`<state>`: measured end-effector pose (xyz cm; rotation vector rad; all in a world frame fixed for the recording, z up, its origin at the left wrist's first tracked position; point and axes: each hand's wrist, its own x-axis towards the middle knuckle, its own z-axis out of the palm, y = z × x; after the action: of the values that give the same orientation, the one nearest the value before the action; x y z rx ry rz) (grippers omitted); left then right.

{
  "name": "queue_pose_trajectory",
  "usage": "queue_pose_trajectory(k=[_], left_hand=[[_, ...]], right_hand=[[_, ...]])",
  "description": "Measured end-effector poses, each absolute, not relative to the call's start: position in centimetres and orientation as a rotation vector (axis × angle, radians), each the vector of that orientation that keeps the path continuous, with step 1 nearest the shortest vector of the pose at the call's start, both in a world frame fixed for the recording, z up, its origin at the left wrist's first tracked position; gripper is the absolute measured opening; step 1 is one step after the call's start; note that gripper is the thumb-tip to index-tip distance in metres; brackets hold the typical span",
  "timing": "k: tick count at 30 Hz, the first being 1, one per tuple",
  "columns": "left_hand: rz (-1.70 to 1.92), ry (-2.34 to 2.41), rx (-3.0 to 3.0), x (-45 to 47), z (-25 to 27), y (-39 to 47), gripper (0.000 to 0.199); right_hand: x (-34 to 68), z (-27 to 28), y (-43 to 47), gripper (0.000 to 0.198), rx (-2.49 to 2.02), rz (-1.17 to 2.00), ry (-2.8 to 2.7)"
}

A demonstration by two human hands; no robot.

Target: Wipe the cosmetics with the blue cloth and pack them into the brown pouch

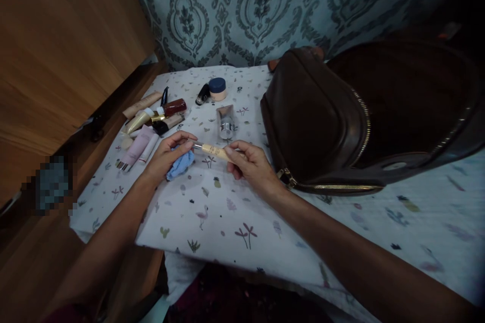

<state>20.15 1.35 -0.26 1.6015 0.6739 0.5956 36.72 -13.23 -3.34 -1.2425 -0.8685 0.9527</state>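
My right hand (252, 164) is closed round one end of a slim cream-coloured cosmetic tube (215, 151) with a silver tip. At the silver end, my left hand (172, 154) has its thumb and fingers closed, with a crumpled light blue cloth (181, 164) bunched under them. Whether the left fingertips press on the tip or only lie against it, I cannot tell. Just beyond the hands lies a clear and silver tube (226, 122). A lilac tube (136, 148) and a slim white tube (149, 148) lie left of my left hand.
Several cosmetics, among them a dark red bottle (175, 107) and a beige tube (142, 105), lie grouped at left. A blue-lidded jar (217, 89) stands farther back beside a small black item (202, 95). A large brown bag (314, 121) occupies the right of the patterned white cloth (227, 232).
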Motion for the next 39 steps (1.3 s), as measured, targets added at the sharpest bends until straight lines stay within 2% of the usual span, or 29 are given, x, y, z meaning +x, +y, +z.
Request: queue_pose_trajectory(k=[12,18,24,28,34,37,39], left_hand=[[0.626,0.707,1.552,19.8,0.5,0.5,0.040],[0.602,0.729,1.327,20.7,0.7,-1.2,0.048],[0.473,0.725,1.333,22.4,-0.8,-4.3,0.045],[0.504,0.759,1.494,22.8,-0.1,-4.7,0.033],[0.583,0.676,2.134,22.1,1.4,-1.8,0.025],[0.545,0.441,2.485,22.1,0.6,-1.3,0.022],[0.628,0.318,2.634,22.1,-0.2,-1.3,0.020]], right_hand=[[36.2,-3.4,-13.5,0.038,-1.032,1.317,-0.735],[35.4,-3.9,-13.6,0.029,-1.003,1.367,-0.863],[34.6,-4.7,-13.7,0.027,-1.049,1.209,-0.899],[34.8,-4.9,-13.8,0.028,-1.202,1.000,-0.968],[35.7,-3.1,-14.6,0.034,-1.427,0.482,-1.086],[35.9,-2.2,-14.9,0.046,-1.347,0.395,-1.165],[35.8,-2.0,-14.8,0.041,-1.273,0.403,-1.230]])
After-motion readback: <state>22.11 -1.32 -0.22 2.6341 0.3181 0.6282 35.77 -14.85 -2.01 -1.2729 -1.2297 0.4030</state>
